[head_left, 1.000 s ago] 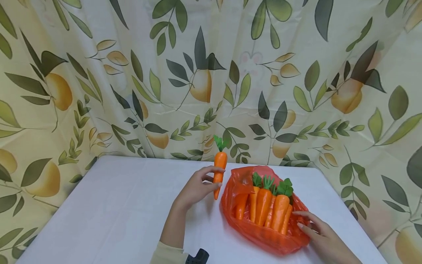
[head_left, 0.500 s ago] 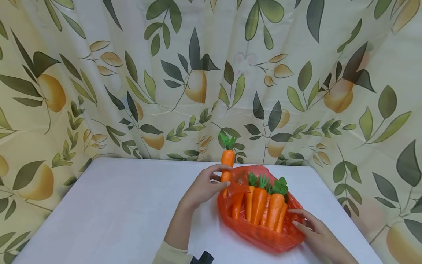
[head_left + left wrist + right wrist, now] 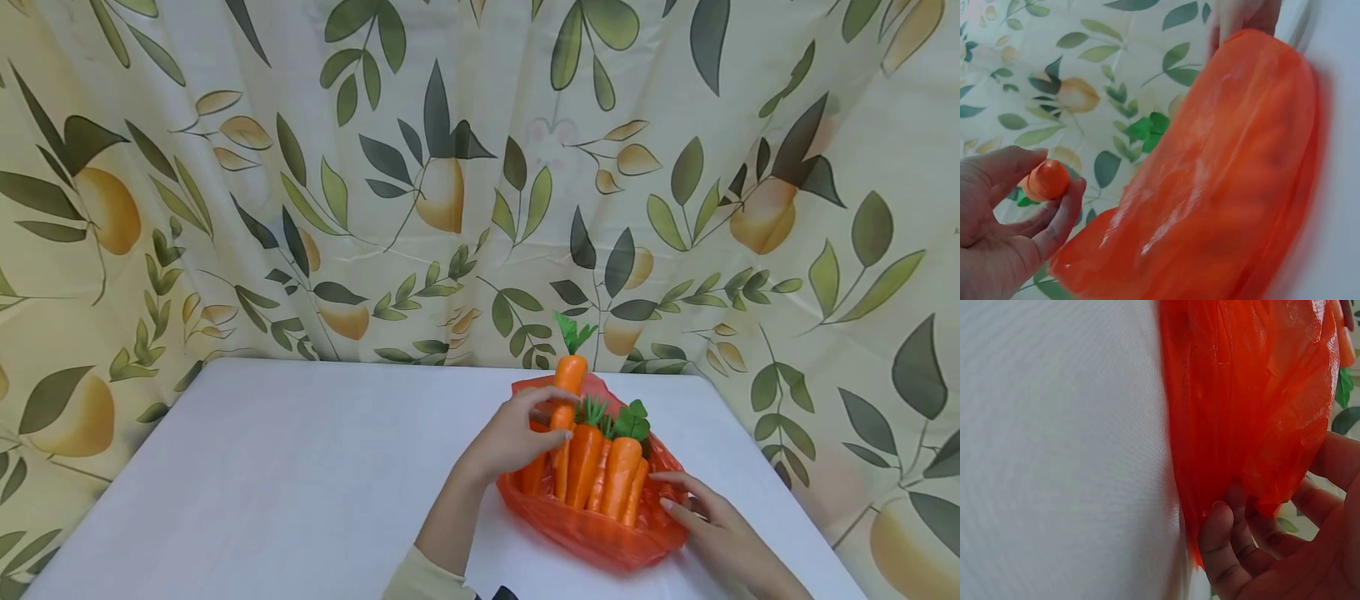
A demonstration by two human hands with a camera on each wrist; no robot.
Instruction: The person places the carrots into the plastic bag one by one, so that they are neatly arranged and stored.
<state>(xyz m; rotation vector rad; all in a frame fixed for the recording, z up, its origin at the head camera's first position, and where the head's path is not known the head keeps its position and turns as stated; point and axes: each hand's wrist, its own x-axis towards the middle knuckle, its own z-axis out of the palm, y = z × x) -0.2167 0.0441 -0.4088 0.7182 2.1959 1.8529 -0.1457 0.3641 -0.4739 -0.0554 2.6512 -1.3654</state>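
Observation:
My left hand (image 3: 510, 437) pinches an orange toy carrot (image 3: 570, 377) with green leaves on top, held upright over the left part of a red plastic bag (image 3: 592, 542). In the left wrist view, the tip of this carrot (image 3: 1050, 179) points at the camera between thumb and fingers, beside the bag (image 3: 1229, 156). Several other carrots (image 3: 621, 475) stand leaning side by side in the bag's wide mouth, leaves toward the back. My right hand (image 3: 712, 517) holds the bag's right edge; in the right wrist view its fingers (image 3: 1257, 559) curl about the thin red film (image 3: 1241, 394).
A white-covered table (image 3: 300, 483) lies under the bag and stretches far to the left. Behind it hangs a curtain (image 3: 480, 208) printed with leaves and fruit. The bag stands right of the table's middle, close to its back edge.
My left hand has carried the carrot rightward, from beside the bag to over its mouth, where it overlaps the other carrots. My right hand has stayed at the bag's edge. The view has shifted slightly.

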